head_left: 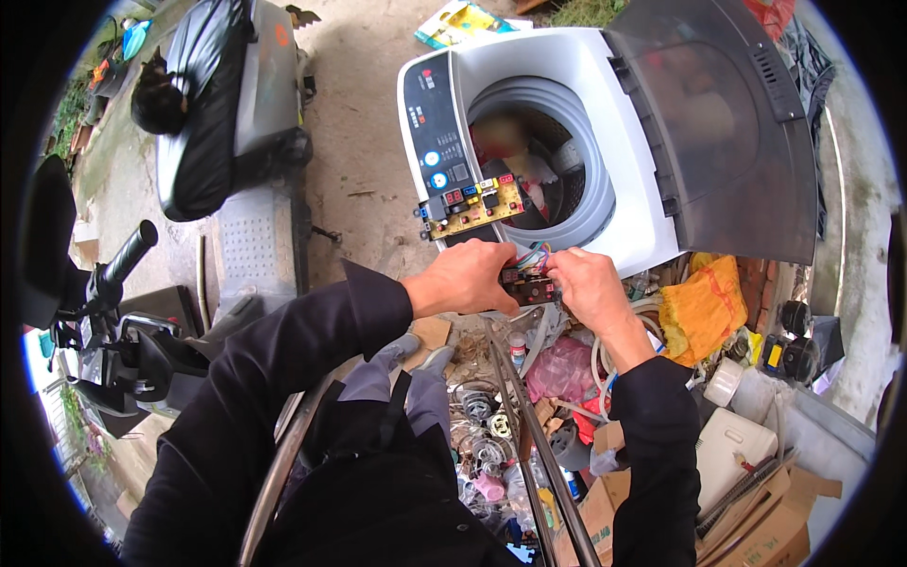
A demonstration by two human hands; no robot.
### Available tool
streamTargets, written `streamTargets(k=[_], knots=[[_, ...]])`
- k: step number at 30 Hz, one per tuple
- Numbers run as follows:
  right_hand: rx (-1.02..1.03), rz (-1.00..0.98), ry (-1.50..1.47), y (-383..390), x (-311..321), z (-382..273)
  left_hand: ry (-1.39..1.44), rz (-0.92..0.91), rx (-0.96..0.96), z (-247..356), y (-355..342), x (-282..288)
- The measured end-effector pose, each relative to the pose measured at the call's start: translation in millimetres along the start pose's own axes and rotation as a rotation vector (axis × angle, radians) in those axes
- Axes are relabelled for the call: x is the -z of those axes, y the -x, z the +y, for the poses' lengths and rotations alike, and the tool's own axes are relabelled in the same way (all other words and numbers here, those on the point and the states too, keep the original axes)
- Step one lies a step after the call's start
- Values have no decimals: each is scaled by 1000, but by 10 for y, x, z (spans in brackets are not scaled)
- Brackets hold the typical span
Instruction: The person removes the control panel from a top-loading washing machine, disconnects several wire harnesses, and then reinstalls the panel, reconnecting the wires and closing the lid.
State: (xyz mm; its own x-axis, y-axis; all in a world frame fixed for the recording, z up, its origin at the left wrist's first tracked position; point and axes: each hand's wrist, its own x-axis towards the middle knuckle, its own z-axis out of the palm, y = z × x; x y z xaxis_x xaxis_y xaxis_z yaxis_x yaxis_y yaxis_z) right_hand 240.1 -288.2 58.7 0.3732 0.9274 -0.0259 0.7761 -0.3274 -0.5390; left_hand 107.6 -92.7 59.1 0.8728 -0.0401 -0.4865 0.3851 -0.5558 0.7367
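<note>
My left hand (463, 277) grips a small dark circuit board (525, 286) by its left end, thumb and fingers closed around it. At the board's right end my right hand (593, 295) is closed, its fingertips pinched by thin coloured wires (533, 253). Whether it holds a wire plug or the board's edge is hidden. Just beyond, a yellowish circuit board (477, 210) with red displays and several components lies on the control panel (436, 132) of a white top-loading washing machine (635, 170). The dark see-through lid (723, 132) stands raised, and cloth shows inside the drum (529, 161).
A scooter (265, 227) stands at left, a black cat-like shape (159, 99) on its seat. Metal rails (534, 435) run close by my body. Clutter lies at lower right: an orange sack (707, 307), a pink bag (567, 369), hoses, cardboard (770, 520) and a beige case (737, 449).
</note>
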Motion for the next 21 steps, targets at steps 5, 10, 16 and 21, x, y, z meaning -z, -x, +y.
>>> streamTargets(k=[5, 10, 16, 21], knots=[[9, -92, 217, -19, 35, -116, -86, -51, 23, 65, -42, 24], [-25, 65, -83, 45, -4, -42, -25, 16, -69, -77, -25, -28], [-42, -33, -33, 20, 56, -33, 105, 81, -70, -86, -21, -119], [30, -169, 235, -93, 129, -174, 30, 50, -73, -83, -98, -48]])
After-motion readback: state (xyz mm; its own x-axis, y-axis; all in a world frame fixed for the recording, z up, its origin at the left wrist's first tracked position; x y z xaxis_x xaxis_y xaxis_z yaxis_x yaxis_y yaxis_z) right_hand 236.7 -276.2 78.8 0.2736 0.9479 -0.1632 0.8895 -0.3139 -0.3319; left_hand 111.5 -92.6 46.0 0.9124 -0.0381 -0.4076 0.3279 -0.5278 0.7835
